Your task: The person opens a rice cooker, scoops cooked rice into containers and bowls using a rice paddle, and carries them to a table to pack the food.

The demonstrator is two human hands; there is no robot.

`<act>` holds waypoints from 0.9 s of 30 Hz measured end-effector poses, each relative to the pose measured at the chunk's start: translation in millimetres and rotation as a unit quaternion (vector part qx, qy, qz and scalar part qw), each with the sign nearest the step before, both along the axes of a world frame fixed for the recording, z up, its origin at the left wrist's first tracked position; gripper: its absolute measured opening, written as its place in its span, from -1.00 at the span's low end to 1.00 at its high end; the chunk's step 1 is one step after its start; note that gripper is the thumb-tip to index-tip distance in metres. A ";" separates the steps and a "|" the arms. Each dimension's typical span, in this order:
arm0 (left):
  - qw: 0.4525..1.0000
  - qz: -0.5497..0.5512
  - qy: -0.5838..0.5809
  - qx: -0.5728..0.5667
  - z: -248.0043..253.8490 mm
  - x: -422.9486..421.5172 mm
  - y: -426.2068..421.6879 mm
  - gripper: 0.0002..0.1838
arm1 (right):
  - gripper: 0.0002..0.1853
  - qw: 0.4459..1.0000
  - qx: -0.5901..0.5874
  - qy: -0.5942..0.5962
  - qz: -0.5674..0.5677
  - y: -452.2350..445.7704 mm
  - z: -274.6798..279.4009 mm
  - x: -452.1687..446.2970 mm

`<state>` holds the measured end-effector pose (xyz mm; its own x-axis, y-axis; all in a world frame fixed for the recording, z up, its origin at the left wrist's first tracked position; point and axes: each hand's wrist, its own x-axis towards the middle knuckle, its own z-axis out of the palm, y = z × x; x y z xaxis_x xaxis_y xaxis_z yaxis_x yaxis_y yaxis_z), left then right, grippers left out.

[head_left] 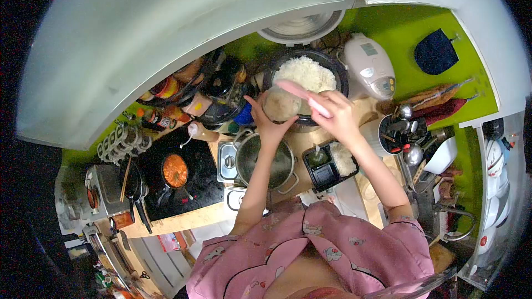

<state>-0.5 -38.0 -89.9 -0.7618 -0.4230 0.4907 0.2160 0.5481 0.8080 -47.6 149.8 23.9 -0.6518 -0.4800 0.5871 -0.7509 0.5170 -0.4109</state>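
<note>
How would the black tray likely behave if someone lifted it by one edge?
The black tray probably flexes somewhat, since its walls look thin and plastic-like. It may sag toward one side, as rice fills the compartment along its right side in view. That rice appears uncovered, so a sharp tilt could spill some.

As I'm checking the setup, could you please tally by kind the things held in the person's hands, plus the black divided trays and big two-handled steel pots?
Pink paddle, in the right hand: 1
Round bowl, in the left hand: 1
Black divided tray: 1
Big steel pot: 1
Total: 4
</note>
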 end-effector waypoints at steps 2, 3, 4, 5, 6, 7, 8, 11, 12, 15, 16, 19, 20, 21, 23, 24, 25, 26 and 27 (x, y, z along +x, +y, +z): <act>1.000 -0.006 0.006 0.019 -2.3 0.7 -0.1 0.57 | -0.64 0.996 -0.071 -0.050 -0.018 2.2 6.1 -1.7; 1.000 -0.008 0.006 0.021 -2.8 1.2 -0.3 0.57 | -0.62 0.992 -0.069 -0.106 -0.028 3.5 7.7 -1.0; 1.000 -0.010 0.006 0.024 -2.5 0.9 -0.2 0.58 | -0.62 0.992 -0.062 -0.112 -0.004 2.4 5.1 -0.4; 1.000 -0.013 0.007 0.026 -2.3 0.5 -0.1 0.58 | -0.63 0.991 -0.054 -0.119 0.018 0.2 -0.5 0.6; 1.000 -0.005 0.002 0.021 -3.6 0.8 0.2 0.58 | -0.64 0.990 -0.047 -0.125 0.039 -2.4 -5.7 2.2; 1.000 0.003 -0.003 0.015 -4.7 1.6 0.6 0.59 | -0.66 0.994 -0.008 -0.104 0.037 -7.8 -6.3 5.1; 1.000 0.012 -0.008 0.009 -5.8 2.2 0.8 0.59 | -0.65 0.995 0.008 -0.092 0.031 -9.2 -3.0 5.7; 0.999 -0.017 0.007 0.028 -4.9 2.0 -2.9 0.60 | -0.62 0.998 -0.003 -0.055 0.007 -16.4 11.1 3.2; 0.999 -0.016 0.008 0.033 -4.9 1.9 -3.3 0.60 | -0.61 0.999 0.006 -0.049 -0.001 -20.9 10.8 1.9; 0.999 -0.020 0.012 0.043 -8.0 -0.8 -2.7 0.61 | -0.65 0.998 0.059 -0.031 0.002 -29.5 -2.0 -3.9; 0.999 -0.022 0.013 0.045 -8.3 -1.9 -3.3 0.61 | -0.65 0.998 0.054 -0.035 -0.003 -30.6 -0.5 -3.4; 0.999 -0.016 -0.011 0.033 -2.2 2.9 -4.4 0.61 | -0.65 0.999 0.010 -0.045 -0.008 -34.2 8.6 -1.8; 0.999 -0.012 -0.026 0.027 1.2 6.0 -4.2 0.61 | -0.65 0.998 -0.023 -0.051 -0.005 -33.5 10.6 1.1; 0.999 -0.011 -0.024 0.022 0.6 5.5 -5.4 0.61 | -0.65 0.997 -0.057 -0.058 -0.004 -32.4 10.9 4.3; 1.000 -0.013 -0.021 0.011 -2.6 4.4 -6.5 0.60 | -0.65 0.996 -0.006 -0.087 0.002 -27.9 2.4 12.6; 0.999 -0.013 -0.017 0.026 -5.7 4.7 -5.6 0.59 | -0.66 0.994 0.021 -0.103 0.002 -25.3 -0.8 15.8; 0.999 -0.013 -0.013 0.042 -7.6 5.1 -4.0 0.58 | -0.65 0.994 0.020 -0.110 -0.003 -23.9 1.7 17.0; 0.998 -0.012 -0.007 0.057 -9.0 3.9 -3.3 0.58 | -0.64 0.993 -0.012 -0.115 -0.010 -23.5 1.9 15.7; 0.998 -0.022 0.007 0.059 -10.2 2.5 -3.8 0.57 | -0.63 0.992 -0.044 -0.120 -0.015 -24.4 1.9 14.2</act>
